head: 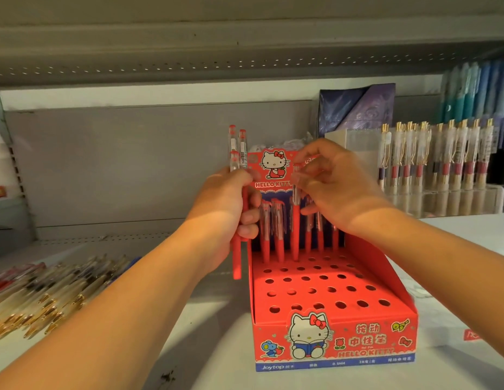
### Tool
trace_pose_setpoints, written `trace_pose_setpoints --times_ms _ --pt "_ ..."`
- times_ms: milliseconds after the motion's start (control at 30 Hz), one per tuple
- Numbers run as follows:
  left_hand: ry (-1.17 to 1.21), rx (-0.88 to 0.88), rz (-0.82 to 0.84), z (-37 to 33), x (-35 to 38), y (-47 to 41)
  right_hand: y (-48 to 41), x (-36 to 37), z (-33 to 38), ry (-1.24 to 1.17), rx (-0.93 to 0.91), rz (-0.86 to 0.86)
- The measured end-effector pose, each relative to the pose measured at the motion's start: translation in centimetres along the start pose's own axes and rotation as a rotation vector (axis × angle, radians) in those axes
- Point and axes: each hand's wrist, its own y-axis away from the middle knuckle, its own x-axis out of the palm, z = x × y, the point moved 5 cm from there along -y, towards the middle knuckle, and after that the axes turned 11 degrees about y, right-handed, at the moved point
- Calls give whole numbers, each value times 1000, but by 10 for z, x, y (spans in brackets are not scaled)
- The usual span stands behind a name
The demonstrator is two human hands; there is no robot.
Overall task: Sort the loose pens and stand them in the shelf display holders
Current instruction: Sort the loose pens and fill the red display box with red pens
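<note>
A: Head view — which step is in hand?
B: Filling the back row, it seems. The left hand [225, 204] curls its fingers [249, 218] round a bundle of red pens [237, 257] beside the red display holder [366, 260]; the right hand [335, 187] pinches a single pen [295, 226], its tip at a back-row hole.
A: Next?
B: Probably seating it straight, then drawing another — the loose pile [42, 294] lies left on the shelf [205, 319].

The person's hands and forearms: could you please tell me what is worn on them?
The left hand and right hand are bare: no gloves, rings or watches show. Both forearms are uncovered to the picture's edge; no sleeves in view.
</note>
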Motion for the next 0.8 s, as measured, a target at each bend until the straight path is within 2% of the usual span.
trace_pose_setpoints --times_ms 233,400,500,567,667,700,800 --pt "24 75 66 -1 5 1 -3 -4 -3 184 -22 1" --pt "4 53 136 2 10 4 4 8 -9 427 32 206" --pt "-19 41 178 4 12 5 2 0 -1 527 -18 123" --pt "-30 26 204 5 12 6 0 -4 4 367 -13 55" --pt "-52 3 279 7 15 9 2 -5 12 -201 60 53" --pt "-77 -3 308 7 16 10 2 -5 14 -307 72 65" --pt "-133 -34 375 10 19 15 2 -5 13 -421 98 75"
